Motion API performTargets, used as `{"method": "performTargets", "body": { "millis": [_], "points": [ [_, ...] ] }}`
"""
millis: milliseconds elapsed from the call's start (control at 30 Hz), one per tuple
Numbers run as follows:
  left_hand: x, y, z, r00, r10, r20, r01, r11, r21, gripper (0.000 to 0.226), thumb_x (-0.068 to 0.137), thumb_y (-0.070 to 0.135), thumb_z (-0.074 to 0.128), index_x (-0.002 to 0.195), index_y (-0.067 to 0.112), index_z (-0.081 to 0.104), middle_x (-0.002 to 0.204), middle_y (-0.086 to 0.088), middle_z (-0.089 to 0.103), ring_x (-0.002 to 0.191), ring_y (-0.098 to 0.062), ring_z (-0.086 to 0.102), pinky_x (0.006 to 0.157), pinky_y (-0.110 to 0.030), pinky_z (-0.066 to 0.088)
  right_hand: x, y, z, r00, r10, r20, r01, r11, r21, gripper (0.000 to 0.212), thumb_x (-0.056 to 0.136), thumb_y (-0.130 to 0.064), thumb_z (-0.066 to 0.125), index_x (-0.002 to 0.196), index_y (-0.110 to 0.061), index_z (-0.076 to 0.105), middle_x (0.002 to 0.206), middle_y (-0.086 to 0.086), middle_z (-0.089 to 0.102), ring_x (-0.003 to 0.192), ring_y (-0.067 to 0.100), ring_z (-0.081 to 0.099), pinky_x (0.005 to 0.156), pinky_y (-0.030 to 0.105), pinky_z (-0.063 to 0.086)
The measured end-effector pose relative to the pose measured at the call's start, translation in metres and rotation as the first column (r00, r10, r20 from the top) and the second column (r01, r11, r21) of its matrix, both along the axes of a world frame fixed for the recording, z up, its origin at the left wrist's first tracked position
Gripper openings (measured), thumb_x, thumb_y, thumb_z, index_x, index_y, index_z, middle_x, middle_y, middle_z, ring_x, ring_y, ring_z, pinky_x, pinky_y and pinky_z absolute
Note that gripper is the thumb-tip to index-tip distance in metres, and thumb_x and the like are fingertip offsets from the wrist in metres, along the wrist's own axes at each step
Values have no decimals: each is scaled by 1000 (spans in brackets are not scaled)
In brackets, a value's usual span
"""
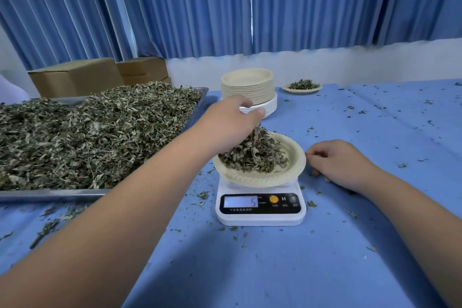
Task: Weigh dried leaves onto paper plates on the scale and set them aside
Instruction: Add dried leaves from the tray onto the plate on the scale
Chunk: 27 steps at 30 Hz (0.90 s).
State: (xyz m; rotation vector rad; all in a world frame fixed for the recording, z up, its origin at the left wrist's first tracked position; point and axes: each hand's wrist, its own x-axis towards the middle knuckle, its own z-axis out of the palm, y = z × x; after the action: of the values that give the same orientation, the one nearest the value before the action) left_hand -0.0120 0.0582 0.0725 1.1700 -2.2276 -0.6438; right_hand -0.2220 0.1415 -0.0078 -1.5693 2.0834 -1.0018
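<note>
Tray [50, 192] is sitting heaped along the table's [275, 270] left edge. Left hand [230, 125] is hanging over the plate [295, 157] on the scale [260, 217] mid-table, fingers curled round a clump of leaves [252, 155]. Display [241, 202] is showing 5, so I'm guessing it's needing more pinches. Right hand [337, 160] is resting loosely curled and empty just beside the rim.

Even, bright, cool-toned light, soft shadows under the forearms, wide-angle bending at the edges, slight overall softness.
</note>
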Motion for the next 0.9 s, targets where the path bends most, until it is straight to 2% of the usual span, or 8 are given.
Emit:
{"method": "performTargets", "body": {
  "millis": [133,300,367,500,600,667,833,900],
  "points": [
    [7,-2,-2,987,30,158,-22,998,-50,37,89,49,60,120,30,57,96,7,64,77,-5,61,68,-18,45,0,0,-1,1000,-2,7,2,1000,-4,24,91,-19,56,74,-24,71,64,-3,68,37,2,46,36,12,34],
    [3,-4,-12,972,-13,233,22,999,-32,35,88,26,67,121,27,59,103,6,63,78,-5,61,63,-20,48,-1,-1,0,1000,-3,-21,3,1000,7,24,91,-20,55,72,-26,70,64,-4,68,39,5,47,40,13,38],
    [0,-6,-15,986,0,168,1,1000,-3,29,89,18,63,116,27,62,106,2,63,73,-12,63,66,-26,53,-1,0,0,1000,-5,-18,5,1000,6,25,91,-20,55,72,-26,69,64,-4,68,39,6,47,40,14,39],
    [2,-9,-18,1000,28,-14,-25,990,142,19,91,17,57,103,29,65,82,3,60,46,-12,62,58,-24,54,0,0,0,1000,-6,-4,6,1000,1,25,91,-20,55,71,-25,68,62,-5,67,38,3,47,38,12,35],
    [4,-12,-20,997,47,62,-46,999,-12,14,91,26,59,102,27,67,77,7,62,56,-7,58,49,-14,43,1,0,0,1000,-4,-5,4,1000,1,25,91,-18,55,72,-24,69,61,-6,67,38,2,47,37,11,35],
    [6,-14,-23,996,54,68,-50,997,-58,13,92,29,58,101,26,68,87,11,65,69,-2,59,53,-12,41,1,0,1,1000,-5,-5,5,1000,-1,25,92,-17,55,72,-24,69,60,-7,66,37,1,47,37,12,35],
    [14,-18,-30,986,84,-147,-94,994,-62,16,94,29,53,87,30,67,70,16,62,58,2,55,53,-18,39,0,0,1,1000,-6,-9,6,1000,0,26,92,-19,55,71,-26,69,60,-6,67,38,4,46,36,13,35],
    [19,-18,-35,962,113,-250,-137,987,-80,18,95,27,52,87,31,67,75,17,62,63,0,56,55,-15,38,0,-1,1,1000,-6,-9,6,1000,-2,26,92,-19,55,71,-26,69,59,-7,67,38,3,46,36,13,35]
  ]
}}
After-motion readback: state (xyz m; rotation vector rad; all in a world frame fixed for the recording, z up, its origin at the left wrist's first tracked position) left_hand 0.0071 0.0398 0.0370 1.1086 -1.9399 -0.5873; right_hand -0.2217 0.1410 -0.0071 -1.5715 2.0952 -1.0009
